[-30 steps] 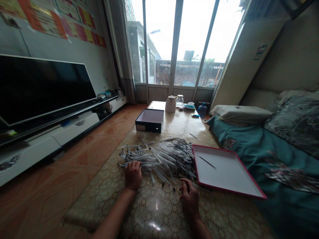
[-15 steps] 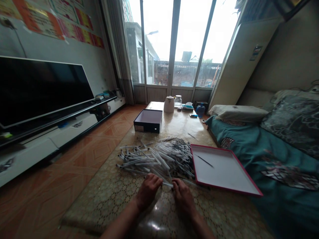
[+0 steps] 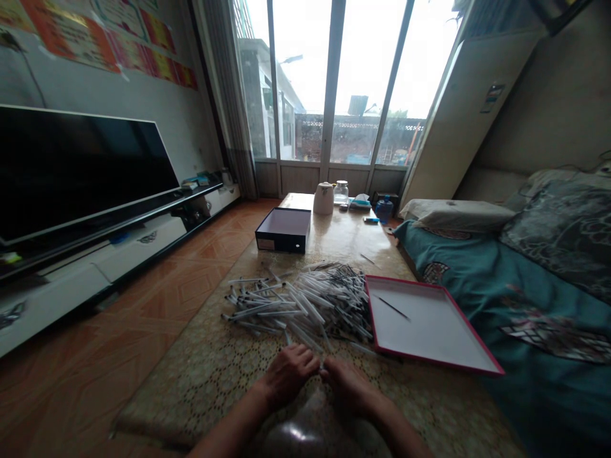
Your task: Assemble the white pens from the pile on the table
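My left hand [image 3: 292,370] is closed around a white pen [image 3: 287,338], whose pale end shows beyond the knuckles. My right hand [image 3: 347,381] pinches with its fingertips right against my left fingers, at the other end of the pen; a small whitish bit shows between the hands, the rest is covered. Just beyond them lies a loose heap of white pen tubes [image 3: 305,305], many with dark ends. Thin dark sticks like pen refills [image 3: 351,292] are mixed in at its right side.
Right of the heap lies a shallow red-rimmed box lid [image 3: 429,324] with one dark refill [image 3: 394,308] inside. Behind the heap stands a dark open box [image 3: 281,243]. A kettle [image 3: 323,200], a glass jar [image 3: 340,192] and tissues [image 3: 360,201] stand at the table's far end.
My hands have come together and slightly nearer to me. The white pen that stretched between them is now mostly hidden, with one end pointing away past my left hand.
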A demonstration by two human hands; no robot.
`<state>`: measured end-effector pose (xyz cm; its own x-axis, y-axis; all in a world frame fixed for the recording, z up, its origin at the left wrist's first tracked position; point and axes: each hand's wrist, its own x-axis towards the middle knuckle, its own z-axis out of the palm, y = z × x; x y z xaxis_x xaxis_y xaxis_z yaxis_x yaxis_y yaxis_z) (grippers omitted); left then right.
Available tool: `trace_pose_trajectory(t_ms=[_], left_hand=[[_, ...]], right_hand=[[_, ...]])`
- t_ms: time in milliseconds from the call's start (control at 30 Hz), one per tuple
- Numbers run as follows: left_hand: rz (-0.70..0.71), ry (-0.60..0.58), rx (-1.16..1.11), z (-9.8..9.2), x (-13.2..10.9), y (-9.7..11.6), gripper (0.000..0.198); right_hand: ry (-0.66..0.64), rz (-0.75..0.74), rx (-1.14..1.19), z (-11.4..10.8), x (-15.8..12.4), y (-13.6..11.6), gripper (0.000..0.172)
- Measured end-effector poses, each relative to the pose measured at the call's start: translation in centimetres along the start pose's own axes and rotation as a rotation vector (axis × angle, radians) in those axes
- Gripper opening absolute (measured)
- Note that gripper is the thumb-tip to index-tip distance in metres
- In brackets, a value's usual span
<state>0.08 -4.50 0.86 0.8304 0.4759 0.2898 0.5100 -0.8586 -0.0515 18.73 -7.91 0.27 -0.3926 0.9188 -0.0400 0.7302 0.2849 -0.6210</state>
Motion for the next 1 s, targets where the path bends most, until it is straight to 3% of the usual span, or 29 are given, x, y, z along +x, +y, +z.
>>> trace_pose_trajectory(t_ms=[133,367,533,633,733,800,867,1000], left_hand=[[0.003,-0.038,0.013,-0.6,-0.3,0.0,0.009],[-0.049,-0.045,-0.035,-2.0,0.4,-0.2,0.013],[-0.08,-0.043,-0.137,-2.1,1.3,0.2,0.015],[-0.149,0.004,-0.265,-2.3,0.3,-1.4,0.014],[-0.313,0.041,-0.384,-3.1,-2.1,-4.4,0.017],[-0.469,0.148,-0.48,-3.8,-2.8,-5.8,0.018],[-0.604,0.295,-0.697,-3.9,-2.2,-5.8,0.019],[-0.87,0.605,-1.298,-2.4,1.4,-3.0,0.028]], right_hand=[[0.002,-0.039,-0.042,-0.2,0.0,0.3,0.015],[0.118,-0.259,-0.274,-1.8,0.0,0.1,0.005],[0.143,-0.29,-0.345,-2.0,0.1,-0.5,0.008],[0.191,-0.26,-0.302,-3.3,-0.8,1.4,0.01],[0.326,-0.111,-0.261,-6.1,-2.3,4.9,0.016],[0.43,0.038,-0.254,-7.4,-2.8,6.5,0.026],[0.394,0.068,-0.172,-7.3,-2.4,6.6,0.028],[0.296,0.156,-0.084,-3.5,0.4,4.1,0.019]])
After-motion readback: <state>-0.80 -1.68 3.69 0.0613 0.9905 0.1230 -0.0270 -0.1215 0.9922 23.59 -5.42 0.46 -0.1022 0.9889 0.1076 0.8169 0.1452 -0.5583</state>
